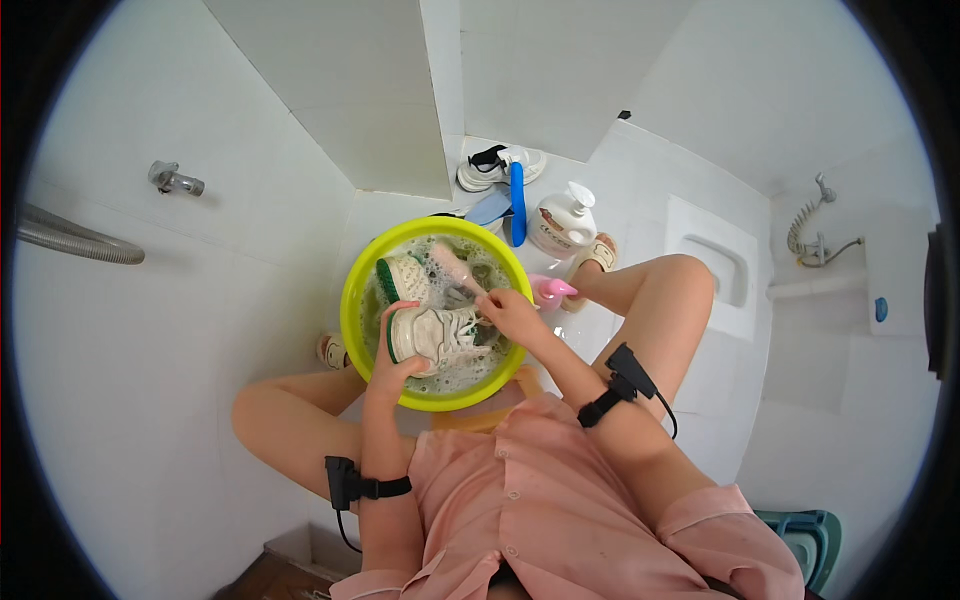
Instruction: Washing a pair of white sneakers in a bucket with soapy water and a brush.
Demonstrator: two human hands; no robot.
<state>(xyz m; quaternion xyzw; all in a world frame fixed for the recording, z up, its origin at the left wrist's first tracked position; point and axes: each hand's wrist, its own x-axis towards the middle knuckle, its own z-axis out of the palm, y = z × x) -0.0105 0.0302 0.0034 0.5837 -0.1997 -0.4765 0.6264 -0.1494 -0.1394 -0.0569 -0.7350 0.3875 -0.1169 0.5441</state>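
Note:
A white lace-up sneaker (427,337) with a green sole is held in my left hand (391,367), over the soapy water of a yellow-green plastic basin (349,307). My fingers wrap its sole side while the thumb presses the upper. Between the fingers of my right hand (514,315) is the handle of a pale pink scrub brush (454,266). Its head lies over the suds, apart from the held shoe. A second sneaker (405,279), also with a green sole, sits partly submerged behind the first. Foam hides the basin's bottom.
Behind the basin stand a white pump bottle (564,221), a white-and-black sneaker (499,169) and a blue insole (517,204). A pink bottle (551,291) touches the basin's right side. A squat toilet (712,262) is at right, a wall tap (176,178) at left.

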